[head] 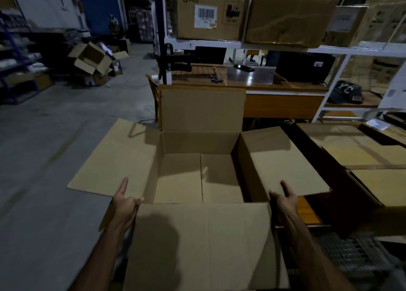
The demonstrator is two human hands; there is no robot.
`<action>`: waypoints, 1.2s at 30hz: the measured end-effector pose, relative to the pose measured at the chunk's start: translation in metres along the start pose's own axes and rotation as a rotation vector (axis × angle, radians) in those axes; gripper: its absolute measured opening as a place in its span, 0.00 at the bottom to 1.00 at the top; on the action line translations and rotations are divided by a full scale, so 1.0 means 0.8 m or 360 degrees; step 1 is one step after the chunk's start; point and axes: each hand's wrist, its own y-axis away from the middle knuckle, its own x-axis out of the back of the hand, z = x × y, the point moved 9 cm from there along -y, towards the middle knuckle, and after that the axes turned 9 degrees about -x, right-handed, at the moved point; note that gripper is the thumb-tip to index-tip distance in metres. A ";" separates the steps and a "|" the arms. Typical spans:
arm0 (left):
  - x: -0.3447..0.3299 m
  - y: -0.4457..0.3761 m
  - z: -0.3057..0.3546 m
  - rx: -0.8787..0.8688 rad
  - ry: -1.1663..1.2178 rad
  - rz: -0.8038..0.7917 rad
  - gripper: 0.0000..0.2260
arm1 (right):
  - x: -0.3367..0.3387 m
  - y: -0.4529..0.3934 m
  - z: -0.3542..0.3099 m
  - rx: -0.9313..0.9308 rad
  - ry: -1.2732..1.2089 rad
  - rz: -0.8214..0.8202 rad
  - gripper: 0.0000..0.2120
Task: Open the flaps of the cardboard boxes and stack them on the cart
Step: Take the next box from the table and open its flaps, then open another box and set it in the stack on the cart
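A large empty cardboard box [198,143] is in front of me with all its flaps spread open. The far flap stands upright, the side flaps lie outward, and the near flap hangs toward me. My left hand [125,205] grips the box at its near left corner, thumb on the left flap. At the near right corner my right hand [285,199] holds the box, fingers on the right flap. A metal wire cart [342,253] shows at the lower right, partly hidden by my right arm.
Flattened and closed cardboard boxes [362,150] lie to the right. A wooden desk [283,102] and white shelving with boxes [208,18] stand ahead. Several open boxes [94,60] are piled on the concrete floor at the far left.
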 end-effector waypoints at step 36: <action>-0.051 0.193 0.085 -0.0687 -0.1193 -0.0293 0.19 | 0.010 0.190 0.000 0.0476 0.0922 0.0177 0.25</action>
